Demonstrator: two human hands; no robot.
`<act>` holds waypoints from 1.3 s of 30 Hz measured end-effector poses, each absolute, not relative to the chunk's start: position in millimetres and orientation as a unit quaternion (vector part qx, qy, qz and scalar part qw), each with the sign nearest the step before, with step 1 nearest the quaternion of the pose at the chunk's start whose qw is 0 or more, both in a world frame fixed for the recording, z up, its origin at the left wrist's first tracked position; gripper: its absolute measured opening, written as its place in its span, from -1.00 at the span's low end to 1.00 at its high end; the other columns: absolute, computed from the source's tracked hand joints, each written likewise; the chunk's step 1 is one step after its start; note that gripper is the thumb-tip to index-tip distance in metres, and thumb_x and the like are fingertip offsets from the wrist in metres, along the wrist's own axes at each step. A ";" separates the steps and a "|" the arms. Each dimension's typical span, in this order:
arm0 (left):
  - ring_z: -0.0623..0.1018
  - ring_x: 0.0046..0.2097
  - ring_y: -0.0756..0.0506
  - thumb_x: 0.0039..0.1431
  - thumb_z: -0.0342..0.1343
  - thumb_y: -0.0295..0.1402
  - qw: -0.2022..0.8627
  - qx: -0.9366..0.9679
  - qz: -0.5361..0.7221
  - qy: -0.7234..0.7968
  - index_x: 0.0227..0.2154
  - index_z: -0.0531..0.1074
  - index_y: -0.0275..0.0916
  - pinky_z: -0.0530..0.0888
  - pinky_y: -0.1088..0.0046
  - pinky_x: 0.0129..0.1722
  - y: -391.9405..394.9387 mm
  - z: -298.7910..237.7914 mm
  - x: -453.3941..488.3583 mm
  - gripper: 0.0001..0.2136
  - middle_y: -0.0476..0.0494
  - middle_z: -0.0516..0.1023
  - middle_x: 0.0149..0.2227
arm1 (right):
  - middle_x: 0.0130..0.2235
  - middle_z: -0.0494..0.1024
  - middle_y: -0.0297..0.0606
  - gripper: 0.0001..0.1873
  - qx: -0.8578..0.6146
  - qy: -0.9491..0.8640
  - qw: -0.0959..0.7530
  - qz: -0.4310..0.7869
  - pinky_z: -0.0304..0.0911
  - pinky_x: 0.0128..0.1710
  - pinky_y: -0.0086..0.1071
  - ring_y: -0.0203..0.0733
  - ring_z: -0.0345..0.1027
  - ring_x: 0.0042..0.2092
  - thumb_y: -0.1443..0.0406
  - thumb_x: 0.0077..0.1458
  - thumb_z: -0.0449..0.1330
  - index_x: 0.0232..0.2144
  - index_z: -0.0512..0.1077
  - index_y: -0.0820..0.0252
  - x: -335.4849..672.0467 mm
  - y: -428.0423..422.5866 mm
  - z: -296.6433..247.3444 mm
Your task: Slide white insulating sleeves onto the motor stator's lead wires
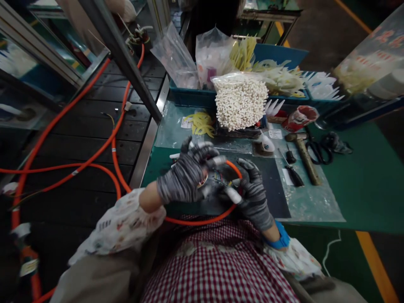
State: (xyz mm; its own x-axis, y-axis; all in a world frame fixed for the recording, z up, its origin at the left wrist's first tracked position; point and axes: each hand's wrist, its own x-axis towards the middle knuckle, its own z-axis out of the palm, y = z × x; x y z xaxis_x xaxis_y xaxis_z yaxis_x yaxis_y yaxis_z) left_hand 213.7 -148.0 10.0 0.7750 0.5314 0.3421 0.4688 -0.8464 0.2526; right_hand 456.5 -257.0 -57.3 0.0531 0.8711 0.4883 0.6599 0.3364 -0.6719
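Head view, query: where is the orange cable?
Reply: Its bared end sits between both gloved hands, above the counter edge. The left hand is closed round the end; the right hand pinches a white sleeve.
Query: Handling?
Reply: Judged light and bendy, with a grippy jacket. The fine cores look delicate; grip the jacket behind them.
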 end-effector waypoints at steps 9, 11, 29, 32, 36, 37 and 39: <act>0.65 0.32 -0.25 0.53 0.22 -0.37 0.059 0.927 0.266 0.258 0.14 0.66 0.07 0.20 -0.26 0.64 -166.4 -10.5 213.4 -0.74 -0.02 0.80 0.10 | 0.40 0.53 -0.11 -0.73 -0.516 -0.708 0.474 0.083 0.48 0.44 0.19 0.21 0.48 0.40 0.22 0.33 0.44 0.07 0.68 -0.03 463.2 -266.2 -26.4; 0.66 0.27 -0.25 0.51 0.23 -0.32 0.117 0.927 0.268 0.235 0.06 0.69 -0.04 0.27 -0.17 0.62 -156.0 0.1 212.9 -0.81 -0.11 0.79 0.07 | 0.34 0.59 -0.09 -0.40 -0.445 -0.763 0.456 0.106 0.63 0.29 0.05 0.16 0.59 0.31 0.23 0.32 0.49 0.36 0.55 -0.08 465.9 -265.8 -14.9; 0.73 0.29 -0.25 0.52 0.07 -0.28 0.134 0.860 0.422 0.252 0.37 0.51 -0.02 0.71 0.18 0.23 -208.8 -25.5 220.7 -0.57 -0.26 0.73 0.27 | -0.19 0.84 -0.27 -0.78 -0.524 -0.444 0.704 0.182 0.71 -0.09 -0.17 -0.06 0.77 -0.17 0.07 0.42 0.43 -0.21 0.68 0.04 396.6 -215.8 -15.5; 0.80 -0.01 -0.17 0.57 -0.03 -0.20 0.194 0.824 0.404 0.347 0.17 0.65 -0.08 0.73 0.31 0.02 -154.8 -5.3 199.1 -0.62 -0.20 0.82 0.02 | -0.16 0.85 -0.24 -0.68 -0.531 -0.418 0.699 0.233 0.68 -0.07 -0.15 -0.03 0.77 -0.15 -0.04 0.44 0.38 -0.15 0.70 0.04 393.1 -207.1 -24.1; 0.74 0.10 -0.27 0.49 0.14 -0.09 0.194 0.787 0.205 0.549 0.07 0.70 -0.25 0.64 0.20 0.22 -34.7 16.7 194.7 -0.61 -0.30 0.79 0.06 | -0.20 0.85 -0.26 -0.63 -0.486 -0.446 0.681 0.318 0.69 -0.07 -0.15 0.00 0.77 -0.17 -0.12 0.37 0.43 -0.18 0.70 0.01 399.5 -206.5 -34.8; 0.75 0.01 -0.27 0.40 0.27 -0.03 0.209 0.789 0.138 0.561 -0.08 0.74 -0.26 0.65 0.22 0.16 -8.4 16.7 201.0 -0.62 -0.28 0.80 -0.06 | -0.21 0.85 -0.26 -0.63 -0.475 -0.455 0.679 0.326 0.70 -0.09 -0.16 -0.01 0.78 -0.19 -0.12 0.36 0.44 -0.20 0.70 0.01 400.5 -207.1 -36.5; 0.73 -0.16 -0.24 0.29 0.41 0.05 0.224 0.791 0.068 0.565 -0.29 0.72 -0.30 0.67 0.23 0.04 28.8 11.4 218.9 -0.57 -0.22 0.74 -0.31 | -0.23 0.86 -0.27 -0.64 -0.464 -0.471 0.674 0.330 0.71 -0.13 -0.19 -0.02 0.78 -0.21 -0.11 0.36 0.44 -0.21 0.72 0.01 401.5 -208.5 -39.1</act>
State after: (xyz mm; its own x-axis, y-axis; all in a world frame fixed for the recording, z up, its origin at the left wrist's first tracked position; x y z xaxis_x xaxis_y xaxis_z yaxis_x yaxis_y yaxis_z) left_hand 218.9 28.8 11.4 0.3516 0.9248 -0.1456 0.8639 -0.2605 0.4311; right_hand 401.5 -208.5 -39.1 0.3392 0.8818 0.3277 -0.0081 0.3511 -0.9363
